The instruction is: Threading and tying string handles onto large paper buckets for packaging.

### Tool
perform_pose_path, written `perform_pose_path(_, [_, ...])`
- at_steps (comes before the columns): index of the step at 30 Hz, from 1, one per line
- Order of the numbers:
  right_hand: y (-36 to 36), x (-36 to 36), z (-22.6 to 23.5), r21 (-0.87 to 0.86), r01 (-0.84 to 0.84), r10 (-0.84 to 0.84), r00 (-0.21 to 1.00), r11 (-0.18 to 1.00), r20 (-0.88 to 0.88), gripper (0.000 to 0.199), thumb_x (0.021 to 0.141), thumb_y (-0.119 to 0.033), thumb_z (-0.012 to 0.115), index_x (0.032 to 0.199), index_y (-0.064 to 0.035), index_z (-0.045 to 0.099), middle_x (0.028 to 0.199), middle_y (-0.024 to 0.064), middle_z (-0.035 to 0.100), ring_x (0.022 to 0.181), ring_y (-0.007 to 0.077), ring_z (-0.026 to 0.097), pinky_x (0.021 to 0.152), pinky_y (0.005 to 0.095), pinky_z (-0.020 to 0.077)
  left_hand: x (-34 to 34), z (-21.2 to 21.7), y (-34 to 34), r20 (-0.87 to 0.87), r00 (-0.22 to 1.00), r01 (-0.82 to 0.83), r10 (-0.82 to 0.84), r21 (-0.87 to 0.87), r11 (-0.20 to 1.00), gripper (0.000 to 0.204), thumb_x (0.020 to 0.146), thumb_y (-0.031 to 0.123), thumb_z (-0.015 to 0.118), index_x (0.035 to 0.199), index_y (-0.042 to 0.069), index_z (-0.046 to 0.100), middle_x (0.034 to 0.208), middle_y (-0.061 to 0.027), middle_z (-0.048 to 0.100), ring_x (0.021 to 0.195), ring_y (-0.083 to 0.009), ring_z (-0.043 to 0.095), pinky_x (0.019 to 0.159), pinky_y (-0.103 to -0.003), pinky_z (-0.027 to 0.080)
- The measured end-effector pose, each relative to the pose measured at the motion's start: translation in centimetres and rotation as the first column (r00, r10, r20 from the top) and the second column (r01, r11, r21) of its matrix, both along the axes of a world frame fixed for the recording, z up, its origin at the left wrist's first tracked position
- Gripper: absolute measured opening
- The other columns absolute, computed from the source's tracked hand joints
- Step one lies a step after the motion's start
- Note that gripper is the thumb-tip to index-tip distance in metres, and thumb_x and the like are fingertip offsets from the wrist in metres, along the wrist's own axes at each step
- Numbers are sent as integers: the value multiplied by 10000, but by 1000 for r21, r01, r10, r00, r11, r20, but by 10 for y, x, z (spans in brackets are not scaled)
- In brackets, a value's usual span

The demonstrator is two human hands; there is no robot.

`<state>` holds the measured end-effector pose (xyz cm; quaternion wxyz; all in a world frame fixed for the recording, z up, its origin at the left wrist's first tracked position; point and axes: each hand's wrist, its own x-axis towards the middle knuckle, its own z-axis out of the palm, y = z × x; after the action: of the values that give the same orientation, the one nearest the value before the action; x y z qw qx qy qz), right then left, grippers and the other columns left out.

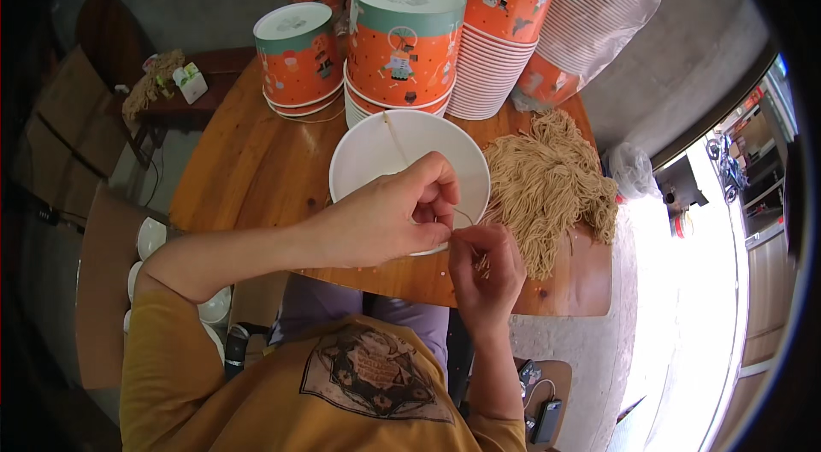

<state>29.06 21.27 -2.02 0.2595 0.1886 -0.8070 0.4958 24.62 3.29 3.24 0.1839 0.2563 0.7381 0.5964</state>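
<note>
String (463, 215), a thin tan strand, runs between the two hands just over the near rim of the white paper bowl (376, 153), which sits open side up on the wooden table (248, 170); the left hand (389, 217) pinches one end between thumb and fingertips over the bowl's near edge, and the right hand (486, 268), close beside it and almost touching, is closed on the other end. Just right of the hands lies a heap of tan cords (547, 187), and behind the bowl stand stacks of orange bowls (402, 46) turned upside down, crowding the far side of the table.
</note>
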Motion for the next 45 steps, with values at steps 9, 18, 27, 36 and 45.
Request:
perform_pose_path(9, [-1,6,-10,-34,26,-26,1000,999,2,206,759,84,695,908,-37,621,731,50,575,601,148,533,529,260,435,3,-5,-1,-191,981,-12,-22,-179,984,314,883,26,618,1144,65,448,906,-47,575,846,-157,588,773,-307,491])
perform_pose_path(18, [4,10,-23,-140,11,-9,1000,990,16,203,758,86,702,902,-35,626,718,45,568,607,132,533,538,243,421,4,-5,-2,-377,925,-52,-50,-257,965,90,868,104,589,899,20,586,912,-104,603,900,-276,612,784,-376,498])
perform_pose_path(27, [4,12,-10,-139,-29,42,995,990,91,306,767,16,742,1050,-33,637,779,47,572,649,122,525,566,234,438,6,-2,0,-374,927,-76,-25,-254,964,94,858,113,597,881,22,590,908,-107,607,894,-284,610,783,-383,495])
perform_pose_path(36, [-2,10,3,186,153,-131,984,971,-123,247,743,5,756,926,-75,611,680,18,570,567,163,532,500,291,429,7,-7,-1,-470,882,-97,-20,-223,970,96,839,88,628,883,24,572,897,-106,592,893,-289,599,776,-390,490])
perform_pose_path(45, [6,18,1,189,110,-100,993,976,-61,193,737,50,702,843,-64,589,676,41,562,559,198,521,502,310,428,5,-14,-4,-672,740,-161,9,-165,973,122,825,18,605,882,37,498,876,-114,537,854,-338,541,759,-420,456])
